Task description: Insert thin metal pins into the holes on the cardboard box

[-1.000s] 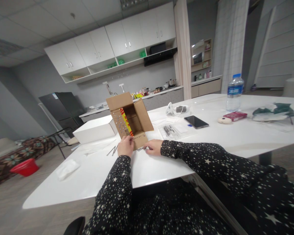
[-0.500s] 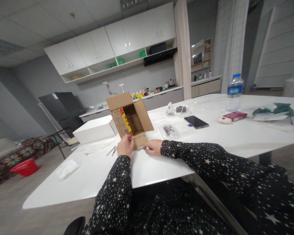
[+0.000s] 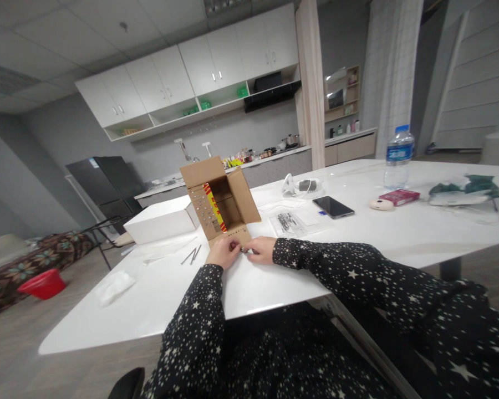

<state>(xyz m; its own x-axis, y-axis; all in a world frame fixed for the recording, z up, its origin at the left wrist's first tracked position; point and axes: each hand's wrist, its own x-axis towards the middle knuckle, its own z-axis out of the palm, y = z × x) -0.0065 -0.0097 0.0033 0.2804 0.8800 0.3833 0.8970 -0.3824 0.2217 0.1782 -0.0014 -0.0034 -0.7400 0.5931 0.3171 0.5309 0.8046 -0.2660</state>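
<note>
An open cardboard box (image 3: 232, 206) stands tilted on the table, its flaps spread. Small shiny bits dot its left flap (image 3: 205, 213), which carries a yellow-and-red strip (image 3: 215, 208). In front of the box my left hand (image 3: 223, 252) has its fingers curled and brought together, close to the fingertips of my right hand (image 3: 261, 250). Between the two sits a small silvery metal piece (image 3: 243, 250), pinched in my right fingers; its exact kind is too small to tell. What my left fingertips hold, if anything, is hidden. Left of my left hand lie thin metal rods (image 3: 194, 254).
A white box (image 3: 162, 220) and crumpled tissue (image 3: 114, 287) are on the left of the white table (image 3: 270, 291). Farther right are a clear plastic packet (image 3: 295, 223), phone (image 3: 333, 206), white cabled device (image 3: 305, 187), pink box (image 3: 400, 197) and water bottle (image 3: 398, 158).
My left hand has come down from the lower edge of the box's flap and moved right, meeting my right fingertips at the metal piece. My right hand has stayed nearly still.
</note>
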